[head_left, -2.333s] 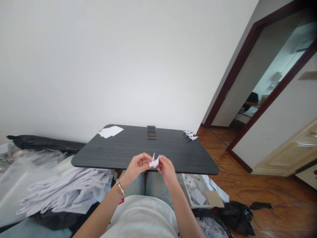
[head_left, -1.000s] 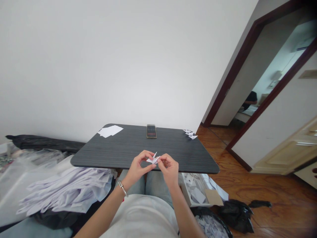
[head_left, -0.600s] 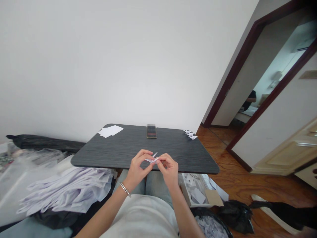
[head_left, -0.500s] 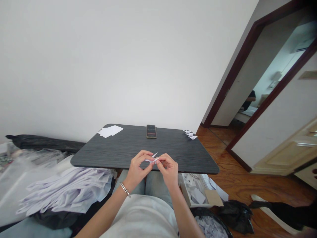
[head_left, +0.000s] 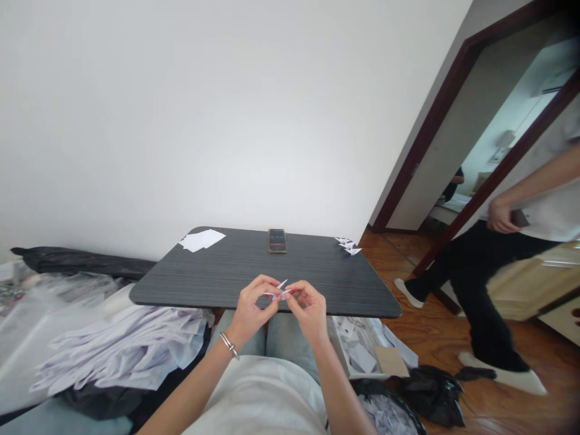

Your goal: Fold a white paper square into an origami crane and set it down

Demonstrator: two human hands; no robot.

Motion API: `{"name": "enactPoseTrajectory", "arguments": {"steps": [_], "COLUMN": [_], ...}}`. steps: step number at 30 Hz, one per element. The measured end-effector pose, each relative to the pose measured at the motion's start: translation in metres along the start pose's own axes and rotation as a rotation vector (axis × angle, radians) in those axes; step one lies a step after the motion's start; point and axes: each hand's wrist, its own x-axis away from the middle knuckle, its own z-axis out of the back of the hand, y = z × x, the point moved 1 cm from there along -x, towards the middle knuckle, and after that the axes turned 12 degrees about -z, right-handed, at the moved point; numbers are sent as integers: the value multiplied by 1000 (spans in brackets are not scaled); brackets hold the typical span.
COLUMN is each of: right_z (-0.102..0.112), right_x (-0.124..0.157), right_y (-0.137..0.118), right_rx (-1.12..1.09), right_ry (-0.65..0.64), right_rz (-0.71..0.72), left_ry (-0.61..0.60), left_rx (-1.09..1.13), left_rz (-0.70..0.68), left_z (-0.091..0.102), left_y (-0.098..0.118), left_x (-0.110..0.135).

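Both hands meet over the near edge of the dark table [head_left: 217, 278], pinching one small piece of folded white paper [head_left: 282, 284]. My left hand [head_left: 257, 302] grips its left side between thumb and fingers. On the other side, my right hand [head_left: 308, 307] pinches it with thumb and forefinger. A pointed tip of the paper sticks up between the hands; fingers hide most of its folds. White paper sheets [head_left: 203, 240] lie at the table's far left corner. Several small folded paper pieces [head_left: 348, 246] sit at the far right corner.
A phone [head_left: 277, 240] lies at the table's back middle. Crumpled white cloth or paper [head_left: 127, 350] is heaped at left. A box [head_left: 353, 356] of papers and a black bag [head_left: 389, 411] of folded pieces stand at right. Another person [head_left: 484, 272] walks on the right.
Another person has come into view on the right, walking near the doorway. My hands stay almost in the same place, still pinching the folded paper.
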Motion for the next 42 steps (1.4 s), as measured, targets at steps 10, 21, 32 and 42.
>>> {"name": "enactPoseTrajectory", "arguments": {"steps": [10, 21, 32, 42], "right_z": [3, 3, 3, 4], "right_x": [-4, -6, -7, -7], "right_y": [6, 9, 6, 3], "right_rx": [10, -76, -14, 38], "right_ry": [-54, -31, -42, -48], "right_rz": [-16, -164, -80, -37], "left_ry": [-23, -43, -58, -65], "left_rx": [-15, -40, -60, -125], "left_rz": [-4, -1, 6, 3], "left_z": [-1, 0, -1, -1], "left_y": [-1, -2, 0, 1], "left_x": [0, 0, -1, 0]}}
